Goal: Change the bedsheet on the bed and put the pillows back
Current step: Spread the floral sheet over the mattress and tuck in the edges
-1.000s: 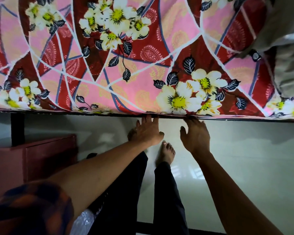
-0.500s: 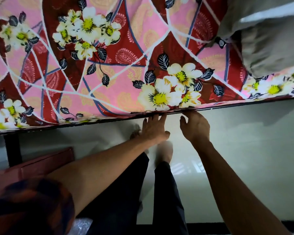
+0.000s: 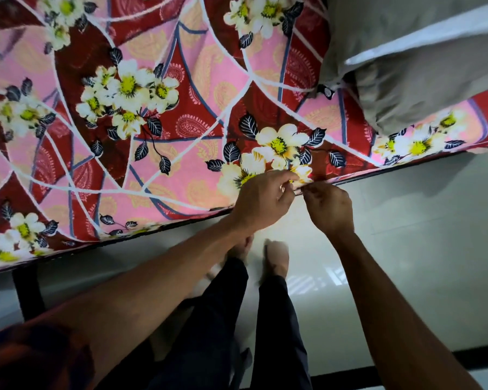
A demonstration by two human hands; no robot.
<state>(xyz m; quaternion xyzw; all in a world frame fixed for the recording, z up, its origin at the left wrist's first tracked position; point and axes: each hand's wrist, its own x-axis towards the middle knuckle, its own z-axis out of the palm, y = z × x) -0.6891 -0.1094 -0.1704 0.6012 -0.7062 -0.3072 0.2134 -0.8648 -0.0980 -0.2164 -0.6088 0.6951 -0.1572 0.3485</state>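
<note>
Both hands have come up from under the bed's edge, where their fingers were tucked flat a moment ago, and now they meet on top of the rim, pinching the cloth. The bedsheet (image 3: 181, 114), red and pink with white flowers and dark leaves, lies spread flat over the mattress and fills the upper half of the view, its near edge running along the dark bed frame (image 3: 164, 232).

At that near edge, right of the sheet's middle, the left hand (image 3: 261, 201) is curled closed with thumb and fingertips nipping a small fold of the sheet beside a white flower. The right hand (image 3: 328, 206) sits just beside it, almost touching, fingers bent inward and closed on the same bit of hem; how much cloth it holds I cannot tell, since the fingers hide it.

Further along the sheet to the right, two grey pillows (image 3: 423, 66) lie on it at the far corner, one partly over the other, with a pale stripe showing between them.

Below the sheet's edge, a black bed leg (image 3: 28, 294) stands at the left on the pale glossy floor (image 3: 406, 249). The person's bare feet (image 3: 276, 257) are planted on that floor just under the hands, dark trousers (image 3: 237, 333) below them, and a dark patterned sleeve (image 3: 31, 358) shows at the lower left.
</note>
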